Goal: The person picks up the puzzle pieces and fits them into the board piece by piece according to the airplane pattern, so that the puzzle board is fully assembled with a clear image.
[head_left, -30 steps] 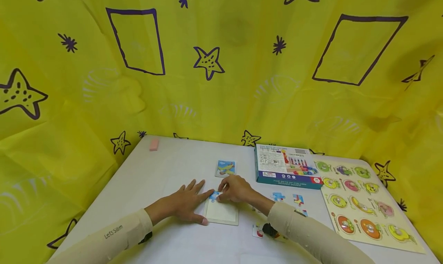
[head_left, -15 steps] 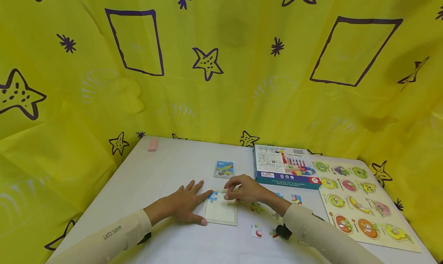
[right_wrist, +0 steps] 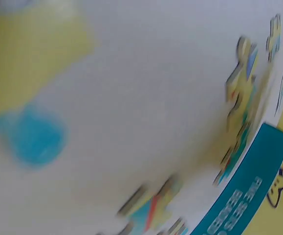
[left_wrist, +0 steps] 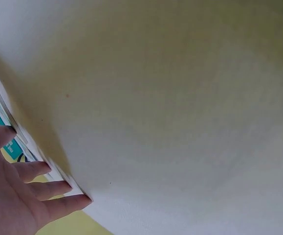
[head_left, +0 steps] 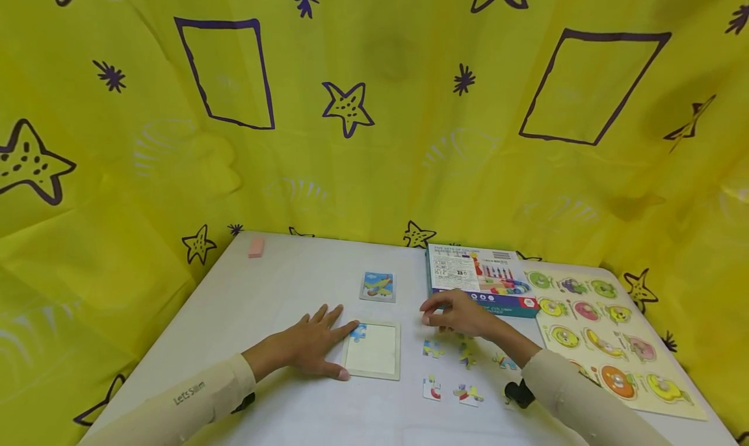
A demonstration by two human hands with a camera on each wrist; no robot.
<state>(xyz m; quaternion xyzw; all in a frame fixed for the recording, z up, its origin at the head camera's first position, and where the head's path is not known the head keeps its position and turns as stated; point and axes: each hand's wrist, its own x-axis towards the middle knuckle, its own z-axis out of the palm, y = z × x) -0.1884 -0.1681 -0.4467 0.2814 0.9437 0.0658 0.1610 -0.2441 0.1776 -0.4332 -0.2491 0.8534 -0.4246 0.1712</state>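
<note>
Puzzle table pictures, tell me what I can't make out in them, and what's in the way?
Head view: part of the box's front side, behind the right hand; its finest print is too small to read.
Head view: part of the fruit board, behind the right sleeve.
Left wrist view: the rest of the left hand, cut off by the left edge.
Right wrist view: what the yellow-and-blue shape is, blurred and cut off.

Curtained-off play area, yellow star-patterned cloth [head_left: 398, 163] behind a white table [head_left: 281, 290], jigsaw pieces [head_left: 432, 390], fruit board [head_left: 603, 332]
</note>
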